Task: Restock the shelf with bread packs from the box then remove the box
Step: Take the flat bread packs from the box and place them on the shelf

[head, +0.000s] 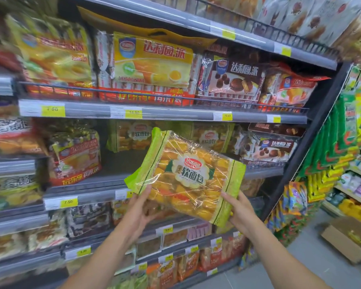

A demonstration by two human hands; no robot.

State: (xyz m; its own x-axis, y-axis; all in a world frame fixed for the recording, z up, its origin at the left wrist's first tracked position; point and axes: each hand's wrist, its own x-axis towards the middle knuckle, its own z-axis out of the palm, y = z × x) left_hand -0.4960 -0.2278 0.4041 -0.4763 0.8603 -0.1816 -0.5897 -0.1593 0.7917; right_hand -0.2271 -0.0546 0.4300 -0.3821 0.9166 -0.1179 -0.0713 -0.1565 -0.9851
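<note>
Nearest us, our left hand (pixel 141 207) and right hand (pixel 239 207) clamp the lower corners of a clear, green-edged plastic pack of golden bread rolls (pixel 186 176), tilted before the grey metal middle shelf (pixel 96 184). We should probably level it and slide it into the gap before the matching packs (pixel 131 135) farther back. On the floor, right, the brown cardboard box (pixel 348 238) sits; we cannot tell its contents.

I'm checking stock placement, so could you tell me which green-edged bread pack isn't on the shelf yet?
The tilted bread pack held between left hand and right hand; the matching packs stand on the shelf behind.
</note>
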